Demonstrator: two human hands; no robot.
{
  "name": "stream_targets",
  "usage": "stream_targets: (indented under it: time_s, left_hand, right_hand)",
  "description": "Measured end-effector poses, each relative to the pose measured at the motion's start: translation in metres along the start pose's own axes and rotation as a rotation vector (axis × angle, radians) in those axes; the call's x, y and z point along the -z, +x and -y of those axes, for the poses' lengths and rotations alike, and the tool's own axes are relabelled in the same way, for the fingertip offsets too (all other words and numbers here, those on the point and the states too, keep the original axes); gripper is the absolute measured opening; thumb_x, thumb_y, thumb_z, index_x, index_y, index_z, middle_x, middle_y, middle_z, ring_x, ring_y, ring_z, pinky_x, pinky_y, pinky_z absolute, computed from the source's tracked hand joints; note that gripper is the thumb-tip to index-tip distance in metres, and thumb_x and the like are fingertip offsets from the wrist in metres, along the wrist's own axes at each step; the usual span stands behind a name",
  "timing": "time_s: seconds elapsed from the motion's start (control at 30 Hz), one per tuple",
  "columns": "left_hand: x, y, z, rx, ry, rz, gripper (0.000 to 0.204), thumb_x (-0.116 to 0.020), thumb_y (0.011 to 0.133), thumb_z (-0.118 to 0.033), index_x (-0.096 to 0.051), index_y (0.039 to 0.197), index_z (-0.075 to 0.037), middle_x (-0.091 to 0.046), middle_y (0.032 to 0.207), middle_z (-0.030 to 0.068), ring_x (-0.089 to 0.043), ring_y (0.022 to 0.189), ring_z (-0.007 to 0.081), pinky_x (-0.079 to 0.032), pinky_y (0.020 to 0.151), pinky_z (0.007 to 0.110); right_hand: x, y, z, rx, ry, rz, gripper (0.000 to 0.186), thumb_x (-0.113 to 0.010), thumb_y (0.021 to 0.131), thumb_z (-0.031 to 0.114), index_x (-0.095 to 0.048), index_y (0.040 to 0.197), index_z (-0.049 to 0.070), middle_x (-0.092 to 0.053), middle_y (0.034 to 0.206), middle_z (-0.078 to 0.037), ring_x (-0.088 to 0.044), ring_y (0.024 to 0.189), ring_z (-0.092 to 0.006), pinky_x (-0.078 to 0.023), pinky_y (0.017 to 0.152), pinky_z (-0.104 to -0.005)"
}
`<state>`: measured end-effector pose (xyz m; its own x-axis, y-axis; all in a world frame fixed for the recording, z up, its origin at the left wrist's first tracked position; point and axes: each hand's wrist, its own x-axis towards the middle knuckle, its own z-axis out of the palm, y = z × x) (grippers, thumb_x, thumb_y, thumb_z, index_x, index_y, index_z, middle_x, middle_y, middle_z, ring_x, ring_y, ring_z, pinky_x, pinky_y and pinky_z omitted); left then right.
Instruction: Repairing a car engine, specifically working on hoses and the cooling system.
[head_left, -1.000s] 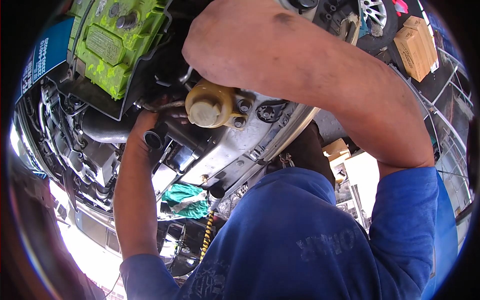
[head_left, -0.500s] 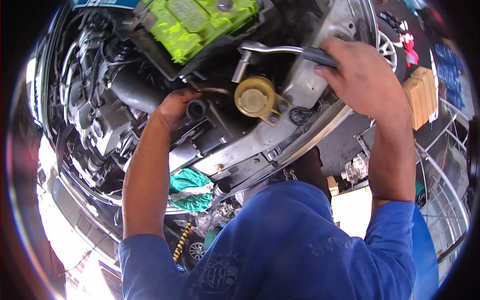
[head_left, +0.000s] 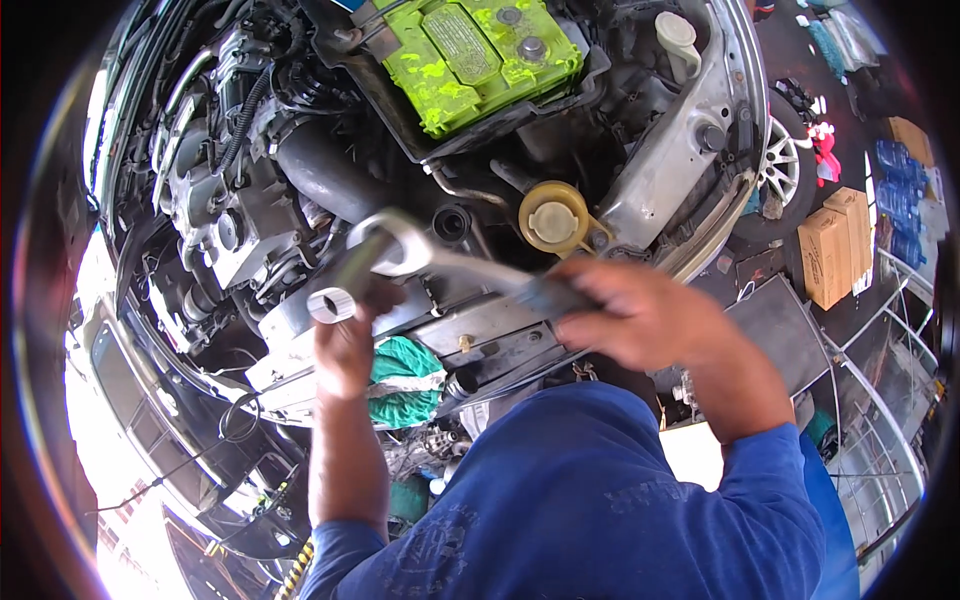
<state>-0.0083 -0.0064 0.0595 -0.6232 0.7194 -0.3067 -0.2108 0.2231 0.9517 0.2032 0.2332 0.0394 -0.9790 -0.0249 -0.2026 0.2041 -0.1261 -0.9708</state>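
Raised over the front of an engine bay, my right hand [head_left: 625,310] is closed around the dark handle of a ratchet wrench [head_left: 470,268]. Its silver head points left and carries a long socket [head_left: 345,285] whose open end tips down toward me. My left hand [head_left: 345,345] is at that socket, thumb by its rim and fingers behind it, closed on it as far as the motion blur shows. Below the tools are a yellowed round reservoir cap [head_left: 553,220], a dark open pipe end [head_left: 452,222] and a thin bent metal tube [head_left: 465,190].
A battery [head_left: 480,60] splashed bright yellow-green sits in a black tray at the back. A green cloth [head_left: 405,385] lies by the front panel, near my left forearm. Off to the right are cardboard boxes [head_left: 835,245], a wheel [head_left: 780,165] and a metal frame [head_left: 890,340].
Both hands have lifted out of the engine bay toward me. The ratchet wrench has swung left and down, and my left hand has moved from the bent tube to the socket.
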Motion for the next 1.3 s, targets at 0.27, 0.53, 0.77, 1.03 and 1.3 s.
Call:
stream_targets:
  time_s: [0.27,0.53,0.77,1.03,1.3]
  left_hand:
    - [-0.036,-0.053,0.012,0.088,-0.436,-0.261,0.029,-0.051,0.091,-0.029,-0.052,0.107,-0.004,-0.059,0.107,0.0195,-0.056,0.103,0.0314,-0.042,0.093,0.046]
    - [0.08,-0.021,-0.042,0.211,1.109,-0.551,0.015,-0.057,0.088,-0.015,-0.056,0.092,-0.001,-0.058,0.068,0.0075,-0.058,0.061,0.0217,-0.045,0.057,0.035]
    - [0.053,0.015,-0.042,-0.11,1.719,-0.099,0.019,-0.063,0.079,-0.013,-0.059,0.096,-0.006,-0.063,0.083,0.0163,-0.061,0.076,0.0365,-0.048,0.064,0.045]
    - [0.018,0.063,-0.019,0.146,1.714,0.229,0.024,-0.064,0.078,-0.015,-0.061,0.1,-0.005,-0.064,0.089,0.0172,-0.062,0.082,0.0378,-0.048,0.07,0.044]
    - [0.001,0.092,0.02,0.206,1.449,0.394,0.025,-0.063,0.076,-0.013,-0.063,0.1,-0.006,-0.064,0.081,0.0195,-0.062,0.078,0.038,-0.048,0.069,0.044]
  right_hand:
    - [-0.057,0.08,0.028,0.109,-0.448,0.288,0.031,-0.064,0.082,0.026,-0.056,0.097,0.0,-0.062,0.086,-0.019,-0.061,0.076,-0.0371,-0.049,0.067,-0.0445]
    - [0.053,0.111,0.02,-0.201,-0.944,0.107,0.042,-0.051,0.091,0.036,-0.056,0.113,0.001,-0.058,0.111,-0.015,-0.055,0.105,-0.0316,-0.044,0.089,-0.0391]
    - [0.056,0.156,-0.015,-0.351,-0.824,0.318,0.061,-0.044,0.09,0.051,-0.053,0.122,0.0,-0.054,0.123,-0.021,-0.051,0.114,-0.0338,-0.039,0.097,-0.0396]
    - [0.049,0.188,-0.055,-0.278,-0.246,0.364,0.072,-0.056,0.082,0.058,-0.055,0.12,-0.003,-0.055,0.123,-0.02,-0.048,0.116,-0.028,-0.035,0.098,-0.0375]
    - [0.046,0.191,-0.064,-0.336,-0.409,0.452,0.086,-0.058,0.075,0.066,-0.054,0.12,-0.007,-0.053,0.125,-0.021,-0.049,0.117,-0.0303,-0.037,0.098,-0.0402]
